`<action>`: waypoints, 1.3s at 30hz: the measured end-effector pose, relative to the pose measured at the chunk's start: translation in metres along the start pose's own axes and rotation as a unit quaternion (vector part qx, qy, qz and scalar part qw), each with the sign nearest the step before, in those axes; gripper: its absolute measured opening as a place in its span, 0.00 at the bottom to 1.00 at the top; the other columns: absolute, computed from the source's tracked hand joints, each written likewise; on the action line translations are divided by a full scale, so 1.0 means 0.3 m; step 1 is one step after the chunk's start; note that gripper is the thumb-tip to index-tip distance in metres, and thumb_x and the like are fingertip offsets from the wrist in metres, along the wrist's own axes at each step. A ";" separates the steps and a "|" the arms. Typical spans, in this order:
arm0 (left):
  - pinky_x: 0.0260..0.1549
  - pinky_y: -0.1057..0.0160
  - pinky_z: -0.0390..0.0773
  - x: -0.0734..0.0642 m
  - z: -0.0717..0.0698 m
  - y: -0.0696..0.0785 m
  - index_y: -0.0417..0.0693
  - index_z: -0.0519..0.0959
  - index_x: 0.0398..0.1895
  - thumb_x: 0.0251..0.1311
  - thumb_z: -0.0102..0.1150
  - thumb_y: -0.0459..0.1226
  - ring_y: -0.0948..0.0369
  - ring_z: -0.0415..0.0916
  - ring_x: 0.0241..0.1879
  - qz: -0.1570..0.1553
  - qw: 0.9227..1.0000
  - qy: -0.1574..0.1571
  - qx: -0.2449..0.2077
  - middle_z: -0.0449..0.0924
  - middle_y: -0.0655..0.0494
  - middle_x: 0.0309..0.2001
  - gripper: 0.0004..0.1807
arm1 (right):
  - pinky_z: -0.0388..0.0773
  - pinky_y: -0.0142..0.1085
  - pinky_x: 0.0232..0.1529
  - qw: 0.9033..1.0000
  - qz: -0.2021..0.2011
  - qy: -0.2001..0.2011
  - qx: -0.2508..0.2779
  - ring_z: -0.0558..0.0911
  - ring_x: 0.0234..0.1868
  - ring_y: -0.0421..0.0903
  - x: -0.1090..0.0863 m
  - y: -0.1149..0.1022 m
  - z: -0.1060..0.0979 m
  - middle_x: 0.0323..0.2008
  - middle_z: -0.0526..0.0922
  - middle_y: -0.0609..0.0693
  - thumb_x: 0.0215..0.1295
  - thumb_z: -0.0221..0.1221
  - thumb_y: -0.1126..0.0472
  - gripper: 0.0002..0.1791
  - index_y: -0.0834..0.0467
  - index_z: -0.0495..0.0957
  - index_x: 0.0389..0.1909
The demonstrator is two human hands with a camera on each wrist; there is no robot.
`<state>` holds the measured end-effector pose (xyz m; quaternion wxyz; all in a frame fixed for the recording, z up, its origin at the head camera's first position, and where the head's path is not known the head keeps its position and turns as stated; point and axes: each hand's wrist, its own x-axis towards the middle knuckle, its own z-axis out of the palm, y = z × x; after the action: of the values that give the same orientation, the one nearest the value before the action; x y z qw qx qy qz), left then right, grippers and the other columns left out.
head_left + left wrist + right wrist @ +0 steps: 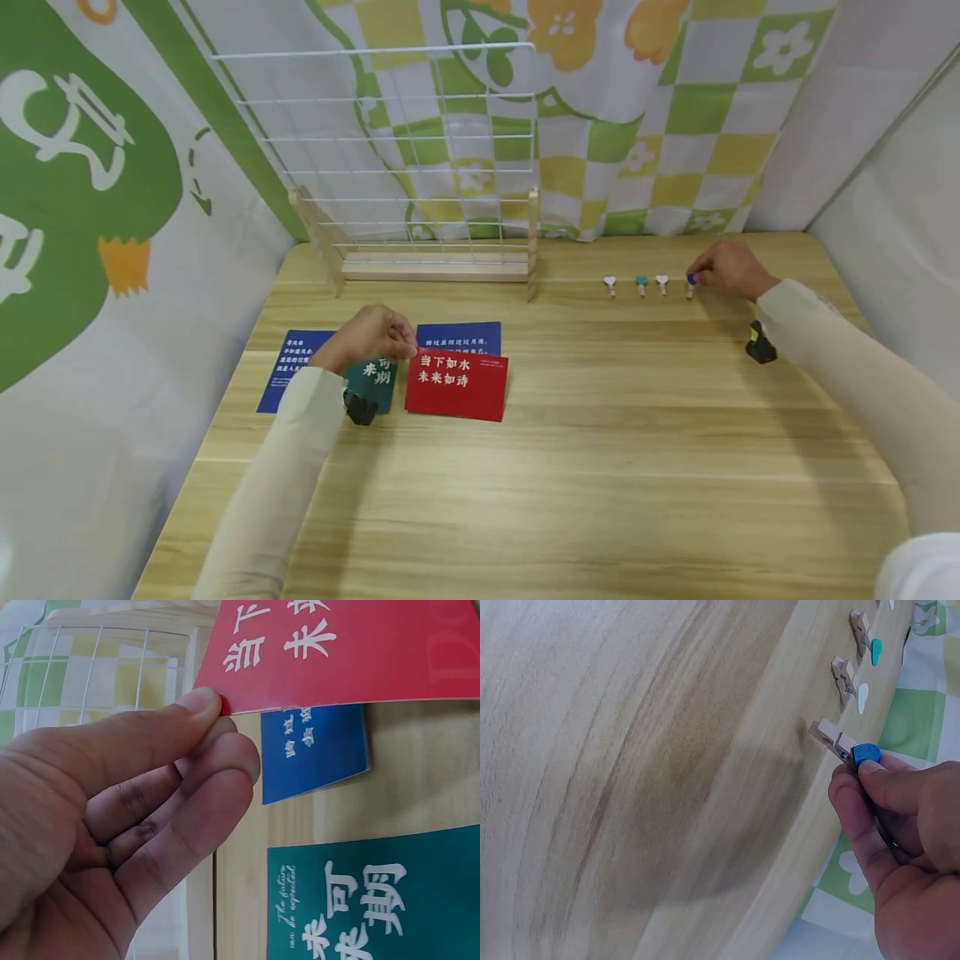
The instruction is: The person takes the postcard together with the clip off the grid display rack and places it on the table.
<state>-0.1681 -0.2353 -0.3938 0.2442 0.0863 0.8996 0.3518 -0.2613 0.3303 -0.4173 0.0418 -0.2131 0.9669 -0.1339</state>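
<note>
My left hand (pixel 371 335) pinches the upper left corner of a red card (pixel 456 400) with white writing, thumb on top. Under and behind it lies a blue card (pixel 459 332); a green card (pixel 375 900) and another blue card (pixel 281 371) are partly covered by my left hand and forearm. At the far right, my right hand (pixel 731 267) pinches a small wooden clothespin (pixel 832 739) by its end with the blue heart (pixel 866 754). Beside it stand in a row a white-heart clothespin (pixel 662 283), a green-heart clothespin (pixel 641 284) and another white-heart clothespin (pixel 611 285).
A white wire grid (pixel 420 171) stands upright in a wooden base (pixel 435 272) at the back left of the wooden table (pixel 600 500). Behind it hangs a patterned green and yellow cloth (pixel 697 108). Fabric walls close off both sides.
</note>
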 end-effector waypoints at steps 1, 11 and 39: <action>0.40 0.49 0.84 -0.001 0.004 -0.002 0.41 0.84 0.32 0.60 0.66 0.32 0.49 0.80 0.32 -0.005 1.000 0.002 -0.003 0.85 0.45 0.32 0.02 | 0.75 0.57 0.51 1.000 0.004 0.000 0.002 0.82 0.47 0.66 0.001 0.000 0.001 0.41 0.86 0.66 0.61 0.60 0.70 0.09 0.68 0.86 0.39; 0.34 0.54 0.84 -0.005 0.038 -0.031 0.42 0.84 0.28 0.58 0.67 0.30 0.57 0.79 0.27 -0.013 1.000 0.003 0.000 0.84 0.50 0.29 0.03 | 0.75 0.57 0.50 1.000 0.017 -0.009 0.008 0.82 0.46 0.65 0.003 0.004 0.014 0.42 0.86 0.66 0.62 0.59 0.69 0.09 0.67 0.86 0.39; 0.27 0.64 0.84 -0.013 0.090 -0.067 0.39 0.84 0.26 0.56 0.66 0.28 0.61 0.81 0.23 -0.050 0.997 -0.035 0.056 0.85 0.50 0.26 0.03 | 0.76 0.57 0.50 0.999 0.032 -0.016 -0.010 0.82 0.44 0.66 0.048 -0.010 0.040 0.39 0.86 0.65 0.60 0.56 0.69 0.11 0.68 0.85 0.38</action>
<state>-0.1509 -0.2354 -0.4230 0.2877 0.0671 0.9119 0.2847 -0.2715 0.3186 -0.4284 0.0593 -0.1842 0.9738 -0.1195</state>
